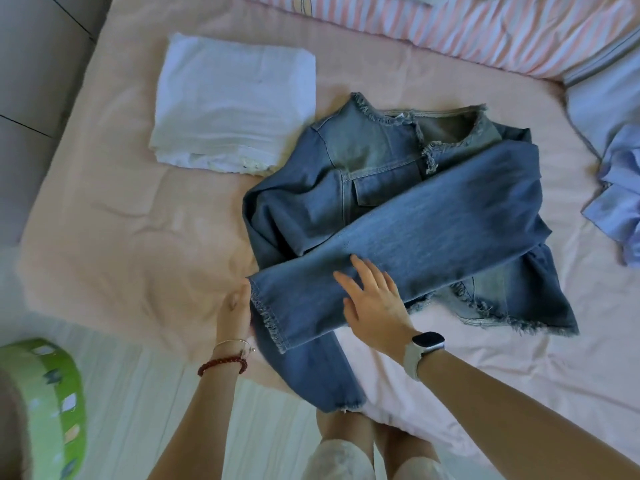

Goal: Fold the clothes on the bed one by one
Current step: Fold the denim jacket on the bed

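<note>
- Head view looks down on a pink bed point(138, 209) with a denim jacket point(374, 174) spread near the middle of its near edge, collar toward the far side.
- One sleeve point(433, 223) is laid diagonally across the jacket front, its frayed cuff reaching toward the near-left; the other sleeve point(311, 368) hangs off the near edge of the bed toward the floor.
- Right hand point(375, 306), wearing a watch, lies flat on the crossed sleeve near its cuff, fingers straight and spread, pressing the cloth down without clutching it.
- Left hand point(237, 310), with a bead bracelet at the wrist, sits at the frayed cuff edge; its fingers seem to be touching or nipping the fabric, but I cannot tell whether this grip is closed on the cloth or only resting against it.
- Done so far, by the look of it: a folded white garment point(235, 102) lies squared off toward the far-left of the bed, just beside the jacket's shoulder.
- Left to do: the jacket is only partly folded, with the hanging sleeve and the body still to be brought in, and a crumpled pale blue garment point(620, 195) waits unfolded at the right edge of the bed.
- A striped pink quilt point(485, 32) runs along the far edge.
</note>
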Demonstrator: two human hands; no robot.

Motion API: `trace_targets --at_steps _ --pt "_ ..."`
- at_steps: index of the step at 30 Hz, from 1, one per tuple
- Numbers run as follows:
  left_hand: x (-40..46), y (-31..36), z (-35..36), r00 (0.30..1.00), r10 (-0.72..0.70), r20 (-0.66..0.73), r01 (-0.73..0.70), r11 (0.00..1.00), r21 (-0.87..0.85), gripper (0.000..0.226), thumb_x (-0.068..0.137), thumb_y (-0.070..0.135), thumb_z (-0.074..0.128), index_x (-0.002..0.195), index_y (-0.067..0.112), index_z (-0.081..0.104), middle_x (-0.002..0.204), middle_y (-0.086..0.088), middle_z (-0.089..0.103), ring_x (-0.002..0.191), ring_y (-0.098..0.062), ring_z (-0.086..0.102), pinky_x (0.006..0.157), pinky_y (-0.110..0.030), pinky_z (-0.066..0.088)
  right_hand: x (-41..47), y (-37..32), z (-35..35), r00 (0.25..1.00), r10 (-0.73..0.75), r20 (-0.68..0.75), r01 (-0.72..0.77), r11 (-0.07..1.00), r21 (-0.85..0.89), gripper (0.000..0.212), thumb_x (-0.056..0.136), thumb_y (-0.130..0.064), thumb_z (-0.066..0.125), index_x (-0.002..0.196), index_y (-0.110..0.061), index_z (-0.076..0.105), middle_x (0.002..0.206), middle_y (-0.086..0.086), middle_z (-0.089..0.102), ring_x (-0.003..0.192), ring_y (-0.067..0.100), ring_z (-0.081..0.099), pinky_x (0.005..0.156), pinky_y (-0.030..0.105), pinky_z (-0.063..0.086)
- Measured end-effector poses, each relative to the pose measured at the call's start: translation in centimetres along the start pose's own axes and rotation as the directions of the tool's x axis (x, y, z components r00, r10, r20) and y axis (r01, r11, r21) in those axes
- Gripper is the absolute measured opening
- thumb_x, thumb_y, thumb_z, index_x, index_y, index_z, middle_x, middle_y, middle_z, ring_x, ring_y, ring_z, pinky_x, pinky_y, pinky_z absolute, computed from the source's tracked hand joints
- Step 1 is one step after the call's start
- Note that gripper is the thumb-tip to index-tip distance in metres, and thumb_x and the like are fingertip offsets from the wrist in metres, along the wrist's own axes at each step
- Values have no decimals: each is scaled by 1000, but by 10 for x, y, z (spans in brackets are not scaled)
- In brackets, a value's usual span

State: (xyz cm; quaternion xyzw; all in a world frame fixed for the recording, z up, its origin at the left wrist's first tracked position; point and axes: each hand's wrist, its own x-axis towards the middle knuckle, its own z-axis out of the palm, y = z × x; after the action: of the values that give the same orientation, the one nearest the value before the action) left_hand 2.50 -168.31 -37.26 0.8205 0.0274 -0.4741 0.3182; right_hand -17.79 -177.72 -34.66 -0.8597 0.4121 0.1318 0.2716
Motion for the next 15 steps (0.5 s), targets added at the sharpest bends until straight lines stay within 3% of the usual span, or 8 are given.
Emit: trace_targets --at_steps 2,4,7,10,13,15 --pt "3 10 4 1000 26 -14 -27 995 -91 39 82 57 48 79 19 55 78 -7 55 74 -23 50 69 -40 45 0 -8 3 986 -163 -48 161 986 -36 55 89 -22 52 141 -26 37 153 12 24 138 38 25 105 59 25" --pt "9 30 12 995 95 2 -94 990 -101 36 80 56 53 85 21 59 92 -6 60 85 -24 55 81 -41 48 2 -11 8 973 -205 109 219 966 -137 55 95 -30 41 146 -31 23 157 6 6 143 36 5 108 62 14" --pt "21 60 28 984 175 -23 -165 957 241 44 83 51 56 64 13 45 65 0 48 65 -20 49 53 -28 36 5 -4 16 942 -129 309 209 948 -241 52 98 -39 26 148 -30 14 157 2 -10 141 31 -18 111 61 3" --pt "29 75 28 985 160 -60 -128 924 359 22 88 26 56 75 8 54 73 -8 59 84 -32 59 65 -31 41 6 -1 19 930 -112 350 205 949 -241 51 99 -39 25 148 -33 12 157 -2 -12 141 28 -21 111 61 0" --pt "44 75 -8 991 124 -60 -103 957 270 24 92 14 50 107 -3 59 103 -25 62 96 -36 58 83 -40 46 6 -2 15 925 -93 368 190 953 -237 50 99 -38 24 147 -32 15 157 -3 -11 141 26 -21 111 60 0" --pt "52 72 -44 991 121 -56 -112 984 135 24 94 10 47 110 -4 58 101 -23 60 97 -31 55 85 -41 47 5 -5 12 919 -71 388 177 953 -245 50 99 -37 25 147 -31 17 157 -2 -10 142 25 -20 111 59 1"
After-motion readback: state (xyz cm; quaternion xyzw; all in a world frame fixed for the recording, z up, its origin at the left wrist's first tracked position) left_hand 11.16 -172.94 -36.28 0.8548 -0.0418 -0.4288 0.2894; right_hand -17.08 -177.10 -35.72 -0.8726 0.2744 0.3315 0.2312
